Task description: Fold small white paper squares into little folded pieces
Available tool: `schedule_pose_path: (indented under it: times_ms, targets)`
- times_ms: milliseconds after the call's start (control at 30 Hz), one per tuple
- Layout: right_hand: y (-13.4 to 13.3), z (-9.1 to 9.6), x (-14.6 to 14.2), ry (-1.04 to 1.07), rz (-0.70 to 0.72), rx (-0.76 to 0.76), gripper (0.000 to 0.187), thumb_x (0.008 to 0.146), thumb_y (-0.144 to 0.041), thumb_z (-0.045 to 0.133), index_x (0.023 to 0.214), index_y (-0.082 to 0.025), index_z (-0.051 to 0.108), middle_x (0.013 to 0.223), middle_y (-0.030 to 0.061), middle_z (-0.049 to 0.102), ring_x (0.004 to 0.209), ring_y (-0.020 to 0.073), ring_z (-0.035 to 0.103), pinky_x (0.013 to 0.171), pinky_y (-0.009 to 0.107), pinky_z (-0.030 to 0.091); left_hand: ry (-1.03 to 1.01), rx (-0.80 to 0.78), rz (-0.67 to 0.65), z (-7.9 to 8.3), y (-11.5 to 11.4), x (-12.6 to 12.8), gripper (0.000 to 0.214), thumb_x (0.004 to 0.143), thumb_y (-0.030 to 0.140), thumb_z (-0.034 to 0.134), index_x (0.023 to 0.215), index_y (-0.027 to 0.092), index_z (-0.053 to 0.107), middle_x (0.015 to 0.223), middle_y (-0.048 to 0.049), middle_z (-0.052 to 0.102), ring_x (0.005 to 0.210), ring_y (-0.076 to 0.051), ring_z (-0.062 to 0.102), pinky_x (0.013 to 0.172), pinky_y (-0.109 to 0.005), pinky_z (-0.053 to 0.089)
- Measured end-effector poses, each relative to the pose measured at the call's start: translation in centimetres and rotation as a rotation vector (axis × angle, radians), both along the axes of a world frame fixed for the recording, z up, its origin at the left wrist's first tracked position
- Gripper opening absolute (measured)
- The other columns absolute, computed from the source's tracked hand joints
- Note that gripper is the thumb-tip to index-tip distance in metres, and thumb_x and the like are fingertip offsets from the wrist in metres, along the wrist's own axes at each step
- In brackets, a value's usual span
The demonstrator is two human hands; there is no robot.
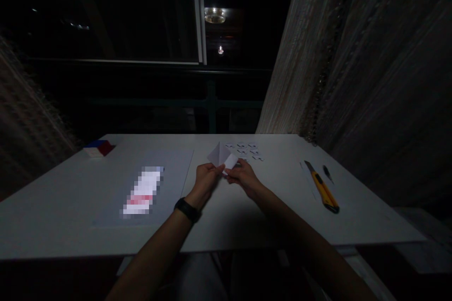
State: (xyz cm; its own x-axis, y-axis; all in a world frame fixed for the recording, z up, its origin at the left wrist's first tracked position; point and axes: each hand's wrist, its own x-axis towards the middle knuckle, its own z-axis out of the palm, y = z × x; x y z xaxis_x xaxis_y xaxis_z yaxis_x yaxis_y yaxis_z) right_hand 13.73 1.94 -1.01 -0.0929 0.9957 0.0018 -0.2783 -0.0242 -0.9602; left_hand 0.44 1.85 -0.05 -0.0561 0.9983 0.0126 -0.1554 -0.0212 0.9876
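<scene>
Both hands hold a small folded piece of white paper (pixel 221 153) above the middle of the table, its creased flaps standing up and apart. My left hand (pixel 205 179), with a black band on the wrist, pinches the paper's lower edge with the thumb on top. My right hand (pixel 245 177) grips the lower right corner between thumb and fingers. Just behind the right hand, several small white paper pieces with dark marks (pixel 253 152) lie in rows on the table; the held paper and the hand partly cover some of them.
On the white table (pixel 226 235) a large pale sheet (pixel 176 183) lies left, bearing a bright blurred-out rectangle (pixel 143 193). A yellow utility knife (pixel 323 188) and a small dark pointed tool (pixel 328 173) lie right. A blue, red and white block (pixel 99 148) sits far left. Curtains (pixel 286 56) flank a dark window.
</scene>
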Motion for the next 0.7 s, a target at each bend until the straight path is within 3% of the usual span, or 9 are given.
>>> schedule_pose_path:
  times_ms: [267,500,700]
  targets:
    - [-0.5,-0.2,-0.5,-0.044,0.021,0.069,0.063,0.05,-0.024,0.076,0.103,-0.021,0.042,0.063,-0.0049,0.062,0.055,0.0127,0.06,0.054,0.025,0.048,-0.092,-0.035,0.089,-0.3,0.3,-0.2,0.035,0.051,0.036,0.077,0.049,0.013,0.051,0.044,0.0031,0.049,0.04,-0.006,0.042,0.041,-0.019,0.03]
    - [-0.4,-1.5,-1.7,-0.289,-0.153,0.217,0.02,0.065,-0.032,0.063,0.076,-0.019,0.053,0.056,-0.002,0.06,0.051,0.0127,0.057,0.049,0.024,0.045,-0.244,-0.07,0.044,-0.3,0.0,0.5,0.034,0.052,0.035,0.077,0.054,0.012,0.053,0.055,-0.0031,0.059,0.053,-0.012,0.057,0.054,-0.023,0.045]
    - [-1.2,-0.8,-1.7,-0.274,-0.226,0.204,0.014,0.07,-0.033,0.057,0.067,-0.019,0.055,0.055,0.0008,0.062,0.046,0.0122,0.055,0.041,0.022,0.042,-0.254,-0.081,-0.032,-0.6,-0.2,0.9,0.032,0.054,0.035,0.077,0.053,0.009,0.058,0.056,-0.0068,0.062,0.055,-0.014,0.059,0.057,-0.025,0.046]
